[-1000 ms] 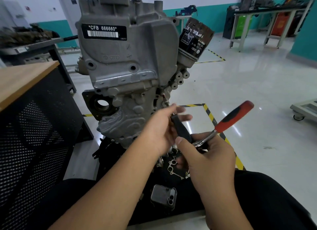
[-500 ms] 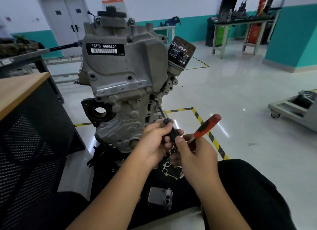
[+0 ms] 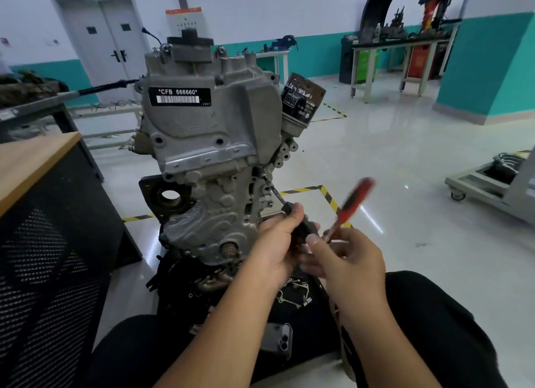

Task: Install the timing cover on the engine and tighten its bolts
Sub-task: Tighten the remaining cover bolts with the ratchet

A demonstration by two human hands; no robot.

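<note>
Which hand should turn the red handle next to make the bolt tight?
Probably the right hand. It already holds the ratchet near its red handle, on that side. The left hand grips the black extension, whose thin shaft reaches a bolt on the timing cover, steadying it.

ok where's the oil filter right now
In the head view the oil filter sits upper centre, on the right side of the engine, tilted outward beside the barcode label, above both hands.

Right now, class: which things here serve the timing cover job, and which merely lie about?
In use: timing cover; ratchet, right hand; extension bar, left hand.
Lying about: oil filter; phone; loose gasket; wooden bench.
</note>
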